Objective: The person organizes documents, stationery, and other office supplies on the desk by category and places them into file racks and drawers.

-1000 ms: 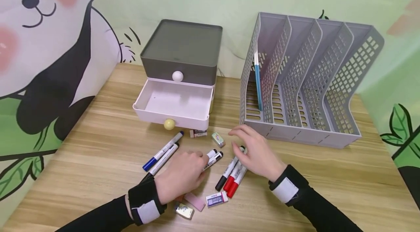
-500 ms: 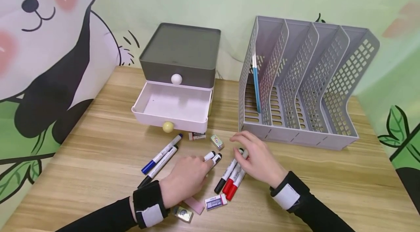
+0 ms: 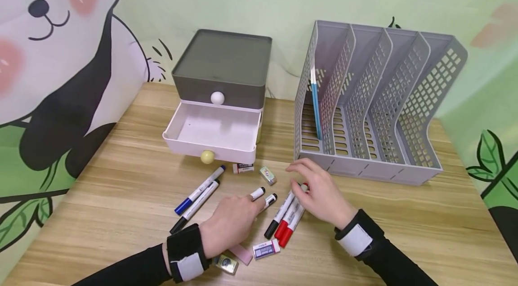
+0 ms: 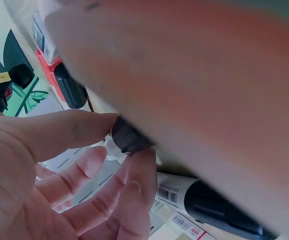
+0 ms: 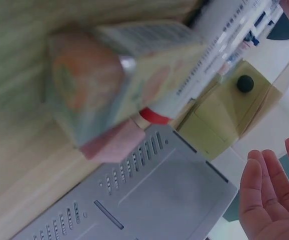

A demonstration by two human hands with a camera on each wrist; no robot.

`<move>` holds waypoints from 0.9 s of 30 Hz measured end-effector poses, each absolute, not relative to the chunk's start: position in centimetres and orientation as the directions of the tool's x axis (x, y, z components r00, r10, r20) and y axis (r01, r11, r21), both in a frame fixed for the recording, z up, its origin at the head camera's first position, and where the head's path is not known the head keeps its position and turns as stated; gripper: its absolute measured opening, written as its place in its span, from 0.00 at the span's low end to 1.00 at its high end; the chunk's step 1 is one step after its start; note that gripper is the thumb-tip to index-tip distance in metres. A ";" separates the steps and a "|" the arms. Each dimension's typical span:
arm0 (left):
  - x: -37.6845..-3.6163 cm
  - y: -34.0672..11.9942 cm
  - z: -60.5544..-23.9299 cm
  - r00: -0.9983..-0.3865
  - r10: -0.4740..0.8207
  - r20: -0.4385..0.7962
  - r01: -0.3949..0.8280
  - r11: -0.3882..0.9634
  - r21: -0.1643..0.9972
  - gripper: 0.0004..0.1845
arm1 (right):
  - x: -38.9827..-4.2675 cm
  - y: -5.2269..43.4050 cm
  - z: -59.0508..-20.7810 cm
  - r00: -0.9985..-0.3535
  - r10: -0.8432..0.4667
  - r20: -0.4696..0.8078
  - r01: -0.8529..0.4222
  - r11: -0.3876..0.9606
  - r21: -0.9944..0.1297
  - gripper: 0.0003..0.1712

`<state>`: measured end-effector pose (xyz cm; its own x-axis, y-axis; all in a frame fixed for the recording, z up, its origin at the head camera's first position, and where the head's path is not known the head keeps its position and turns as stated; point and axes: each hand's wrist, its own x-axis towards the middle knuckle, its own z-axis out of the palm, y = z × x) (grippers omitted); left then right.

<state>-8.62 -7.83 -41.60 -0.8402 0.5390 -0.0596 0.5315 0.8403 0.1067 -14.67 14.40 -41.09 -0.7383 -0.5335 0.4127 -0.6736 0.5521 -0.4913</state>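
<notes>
Two black-capped white markers lie side by side on the wooden table, long axes diagonal, under the left hand, whose fingertips pinch one cap. The right hand, fingers relaxed, rests on three red-and-black markers just beside.

On a wooden desk, the left hand lies over two black-capped markers while the right hand touches three markers near a grey file rack and an open drawer.
</notes>
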 end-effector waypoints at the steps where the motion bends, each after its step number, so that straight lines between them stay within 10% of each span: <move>1: -8.6 -7.8 -41.6 -0.841 0.537 -0.062 0.528 0.841 0.114 0.07 | -14.7 14.4 -41.0 -0.739 -0.529 0.418 -0.673 0.550 -0.494 0.14; 27: -10.3 -12.8 -33.6 -0.834 0.479 0.272 0.551 0.746 0.374 0.10 | -15.8 14.3 -39.0 -0.820 -0.409 0.401 -0.554 0.387 -0.738 0.14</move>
